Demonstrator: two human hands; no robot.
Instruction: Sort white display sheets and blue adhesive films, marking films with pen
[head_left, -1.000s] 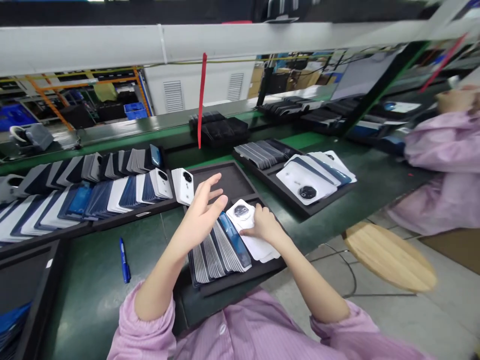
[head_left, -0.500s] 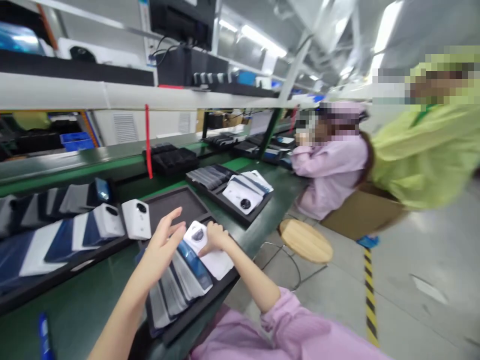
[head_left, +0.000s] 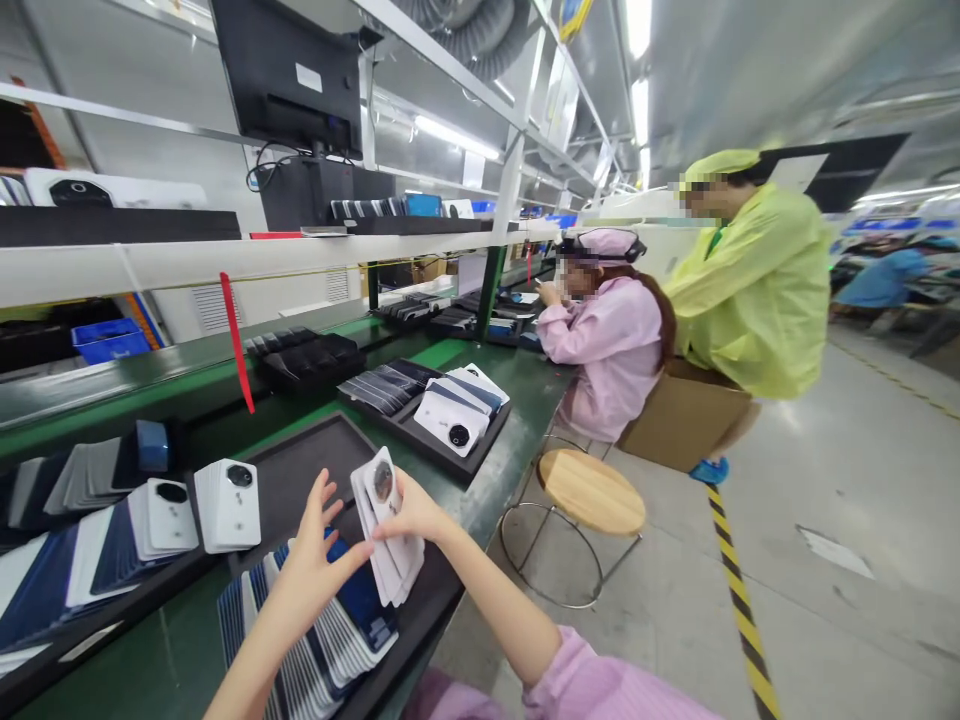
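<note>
My right hand (head_left: 415, 512) is closed on a small stack of white phone back covers (head_left: 386, 530), lifted and tilted on edge above a black tray (head_left: 439, 600). My left hand (head_left: 313, 565) hovers beside the stack with fingers spread, its fingertips near the covers' lower edge. Beneath the left hand, a row of white and blue covers (head_left: 315, 650) stands fanned in the same tray.
More covers stand in black trays at the left (head_left: 150, 520) and further along the green bench (head_left: 450, 410). A wooden stool (head_left: 592, 492) stands to the right. A person in pink (head_left: 615, 350) sits at the bench; a person in yellow-green (head_left: 750, 290) stands behind.
The view swung up and right. My right hand lifted the white covers from lying flat in the tray to standing on edge; my left hand stayed open beside them.
</note>
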